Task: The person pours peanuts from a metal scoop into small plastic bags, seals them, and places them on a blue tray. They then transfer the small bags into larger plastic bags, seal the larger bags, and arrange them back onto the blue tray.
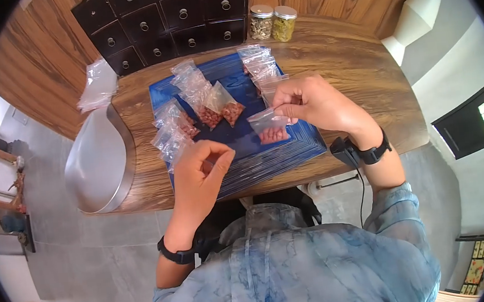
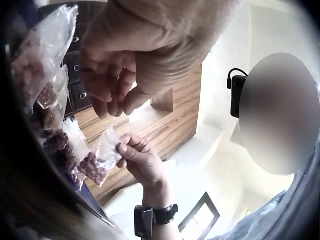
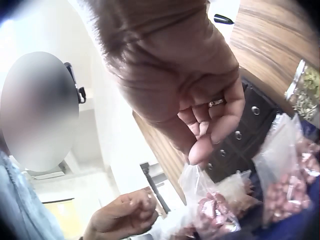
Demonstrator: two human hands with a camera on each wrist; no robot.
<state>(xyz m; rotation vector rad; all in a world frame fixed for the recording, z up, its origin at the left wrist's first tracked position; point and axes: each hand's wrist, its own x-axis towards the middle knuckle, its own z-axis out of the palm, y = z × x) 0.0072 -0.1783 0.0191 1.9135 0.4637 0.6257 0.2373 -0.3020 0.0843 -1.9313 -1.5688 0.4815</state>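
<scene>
The right hand (image 1: pixel 316 104) pinches the top corner of a small clear zip bag (image 1: pixel 270 129) between thumb and fingers; reddish beans or nuts lie in its bottom. This bag hangs above the front right of a blue tray (image 1: pixel 244 177). Held up at the front left of the tray, the left hand (image 1: pixel 197 173) has its fingers loosely curled, with nothing seen in them. In the left wrist view, the left hand (image 2: pixel 135 60) shows a gap between thumb and fingers. The right wrist view has the pinched bag (image 3: pixel 207 205) below the right hand (image 3: pixel 175 75).
More filled bags (image 1: pixel 178 122) lie in rows on the tray's left and back right. Empty-looking bags (image 1: pixel 99 86) are stacked at the table's left, behind a metal scoop-shaped pan (image 1: pixel 98 162). A dark drawer cabinet (image 1: pixel 162 22) and two lidded jars (image 1: pixel 272 24) stand at the back.
</scene>
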